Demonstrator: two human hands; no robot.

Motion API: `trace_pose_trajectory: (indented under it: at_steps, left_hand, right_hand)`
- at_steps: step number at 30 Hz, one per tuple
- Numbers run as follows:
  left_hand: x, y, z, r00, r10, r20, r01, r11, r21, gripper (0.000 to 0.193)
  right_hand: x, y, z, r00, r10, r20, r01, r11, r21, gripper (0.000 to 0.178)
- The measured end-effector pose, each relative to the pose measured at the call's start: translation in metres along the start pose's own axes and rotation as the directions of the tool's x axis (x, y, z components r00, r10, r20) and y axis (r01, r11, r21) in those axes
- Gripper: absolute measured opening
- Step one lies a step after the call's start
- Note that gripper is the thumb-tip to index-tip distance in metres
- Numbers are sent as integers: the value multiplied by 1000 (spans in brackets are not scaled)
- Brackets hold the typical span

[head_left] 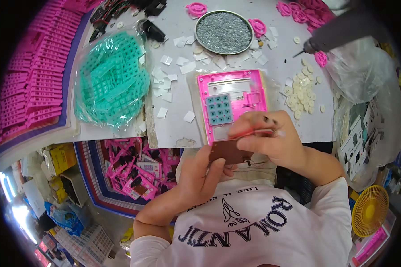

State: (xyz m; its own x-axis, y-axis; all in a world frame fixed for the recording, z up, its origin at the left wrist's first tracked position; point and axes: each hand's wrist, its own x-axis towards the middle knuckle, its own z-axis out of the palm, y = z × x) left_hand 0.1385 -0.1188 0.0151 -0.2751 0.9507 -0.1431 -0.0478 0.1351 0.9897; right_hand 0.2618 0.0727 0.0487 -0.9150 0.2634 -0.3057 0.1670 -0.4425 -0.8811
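Note:
My left hand [200,173] grips a brown circuit board [223,152] along its lower left side, thumb on its face. My right hand [272,138] is at the board's upper right corner, thumb and fingers closed on thin reddish wires [256,132], which are blurred. Just beyond my hands lies an open pink plastic casing [202,95] on a padded sheet at the table's front edge. A grey-blue rubber keypad [219,110] sits in the casing's left half. My right hand covers the casing's lower right part.
A round tin [196,33] of small metal screws stands at the back. Left lies a bag of teal keypads [113,80]; right, a pile of cream discs [300,93]. A dark electric screwdriver [329,38] hangs at upper right. Below the table, a basket [91,178] holds pink assemblies.

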Motion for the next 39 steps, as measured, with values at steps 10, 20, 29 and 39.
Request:
trace_pose_trajectory:
  at_steps: [10,20,29,39]
  left_hand:
    - [-14,-21,-4,915,-287,283,393,796,-462,42]
    - [-17,-34,-12,893,-251,373,450,523,-724,67]
    - [-5,14,-48,686,-608,399,439,783,439,45]
    - [22,-15,-37,924,342,172,-358,610,707,28]
  right_hand:
    - [20,3,-22,997,-39,67,70,822,-565,18]
    - [91,10,-36,997,-62,39,69,614,-786,28]
    - [93,-2,-25,980,-85,178,194,247,-949,23]
    - [100,-2,-21,957,-115,267,282,138,-950,22]
